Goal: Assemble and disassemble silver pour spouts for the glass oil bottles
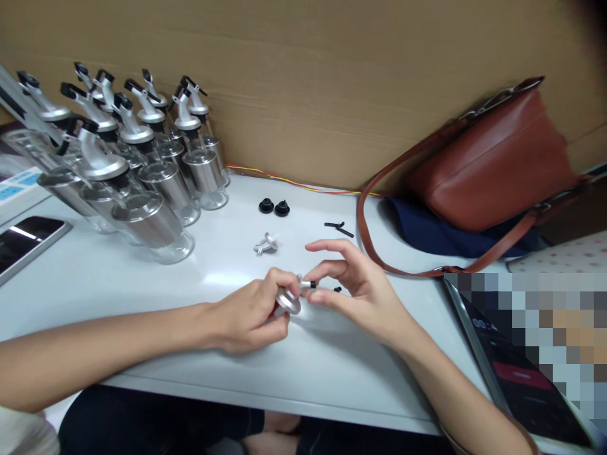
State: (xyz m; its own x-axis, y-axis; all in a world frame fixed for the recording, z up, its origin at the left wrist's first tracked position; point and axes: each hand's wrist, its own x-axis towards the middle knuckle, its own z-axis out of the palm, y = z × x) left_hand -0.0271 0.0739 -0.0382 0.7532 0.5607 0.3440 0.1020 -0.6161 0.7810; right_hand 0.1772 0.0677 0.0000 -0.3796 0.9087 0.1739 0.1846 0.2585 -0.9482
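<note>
My left hand (258, 311) is closed around a silver bottle pourer (289, 302) with a round collar, its spout pointing right. A small black tip (312, 284) sits at the spout's end. Around that tip my right hand (353, 284) pinches with thumb and one finger, while the index finger is raised above. Another silver pourer (268, 244) lies on the table beyond my hands. Two black stoppers (274, 206) stand farther back. Thin black flap pieces (339, 228) lie behind my right hand, and a tiny black part (337, 289) shows just under it.
Several glass-and-steel bottles (147, 218) with pourers crowd the back left. A phone (31, 243) lies at the left edge, and a tablet-like screen (516, 379) at the right. A brown bag (493, 158) with its strap rests at the back right, against cardboard (303, 82).
</note>
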